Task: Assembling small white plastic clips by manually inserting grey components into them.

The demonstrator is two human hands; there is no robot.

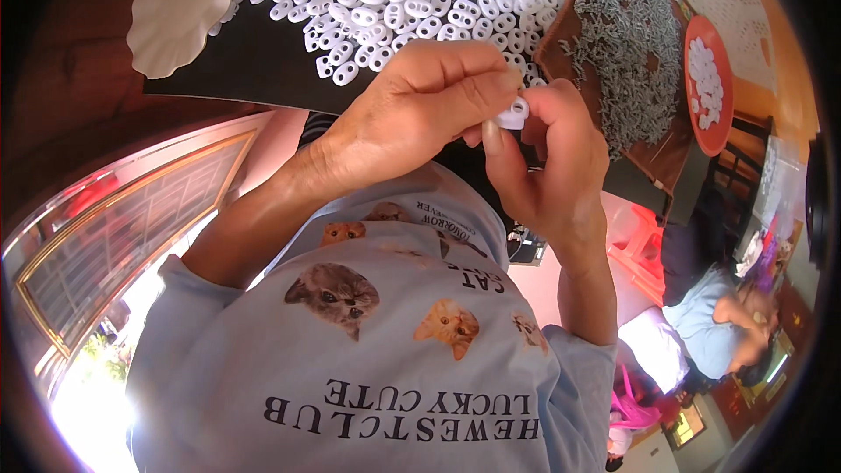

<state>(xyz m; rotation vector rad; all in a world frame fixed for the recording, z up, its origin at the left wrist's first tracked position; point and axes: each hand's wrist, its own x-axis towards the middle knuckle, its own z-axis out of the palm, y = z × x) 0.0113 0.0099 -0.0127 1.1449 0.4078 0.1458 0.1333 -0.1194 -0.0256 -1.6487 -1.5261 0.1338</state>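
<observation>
Pinching white plastic piece [512, 117] | left hand [429, 109]: curled, digits closed on it | right hand [552, 153]: thumb and forefinger gripping it

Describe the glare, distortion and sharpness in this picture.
Head view: strong light washes out the opening at lower left; head view: the framed panel bows near the rim, corners go black; head view: the white piece between left hand and right hand looks fairly crisp, the person at right softer.
</observation>
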